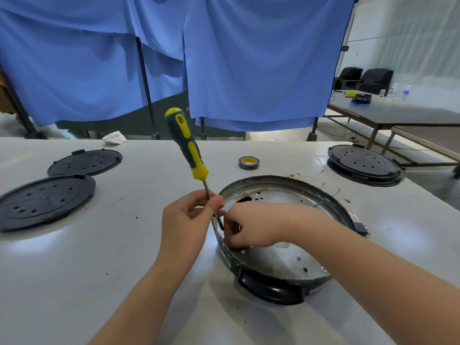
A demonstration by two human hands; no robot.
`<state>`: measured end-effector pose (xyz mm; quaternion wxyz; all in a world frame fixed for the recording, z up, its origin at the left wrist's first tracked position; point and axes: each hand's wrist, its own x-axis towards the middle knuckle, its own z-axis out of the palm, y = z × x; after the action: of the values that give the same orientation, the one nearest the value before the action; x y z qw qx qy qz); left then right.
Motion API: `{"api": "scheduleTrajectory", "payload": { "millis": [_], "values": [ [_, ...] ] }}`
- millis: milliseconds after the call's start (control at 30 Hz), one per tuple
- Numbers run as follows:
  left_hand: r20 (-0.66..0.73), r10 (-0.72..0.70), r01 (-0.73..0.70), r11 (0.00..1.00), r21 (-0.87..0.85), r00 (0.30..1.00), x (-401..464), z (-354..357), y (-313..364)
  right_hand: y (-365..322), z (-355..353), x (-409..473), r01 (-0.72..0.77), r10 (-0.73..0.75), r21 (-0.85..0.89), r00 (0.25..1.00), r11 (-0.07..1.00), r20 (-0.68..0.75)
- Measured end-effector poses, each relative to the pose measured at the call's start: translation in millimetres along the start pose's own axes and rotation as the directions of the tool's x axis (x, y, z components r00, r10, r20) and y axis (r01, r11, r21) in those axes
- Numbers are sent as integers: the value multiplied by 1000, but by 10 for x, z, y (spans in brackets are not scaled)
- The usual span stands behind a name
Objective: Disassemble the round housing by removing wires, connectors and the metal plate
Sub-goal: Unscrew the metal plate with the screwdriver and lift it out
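Screwdriver (186,143) handle-up, tip at housing (286,235)

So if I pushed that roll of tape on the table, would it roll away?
Probably not. The roll of tape lies flat on its side on the table, so a push would likely slide it. Stood on edge, its round shape would probably roll. It looks small, so likely light to lift.

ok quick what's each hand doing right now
Left hand: pinches the screwdriver by its metal shaft.
Right hand: fingers curled inside the round housing; what they hold cannot be told.
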<state>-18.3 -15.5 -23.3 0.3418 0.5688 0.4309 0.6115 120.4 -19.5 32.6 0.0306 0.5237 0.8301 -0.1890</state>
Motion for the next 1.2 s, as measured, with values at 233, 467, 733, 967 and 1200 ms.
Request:
{"api": "scheduleTrajectory", "payload": {
  "millis": [233, 467, 733, 967, 1200],
  "values": [
    [-14, -15, 15, 1000, -25, 1000, 20, -16, -12, -60, -41, 30, -10, 15, -91, 999, 996, 49],
    [-20, 7, -7, 1000, 27, 1000, 37, -17, -27, 22, -129, 17, -2, -14, 282, 998, 959, 57],
    [-29, -2, 3, 999, 39, 1000, 47, -22, -43, 46, -46, 23, 62, -42, 218, 994, 974, -97],
    [-11, 10, -10, 999, 38, 1000, 33, -10, -30, 82, -2, 4, 77, -49, 239, 991, 968, -122],
    [-3, 11, -11, 999, 47, 1000, 27, -16, -24, 117, -17, 3, 91, -38, 322, 985, 942, -165]
  ]
}}
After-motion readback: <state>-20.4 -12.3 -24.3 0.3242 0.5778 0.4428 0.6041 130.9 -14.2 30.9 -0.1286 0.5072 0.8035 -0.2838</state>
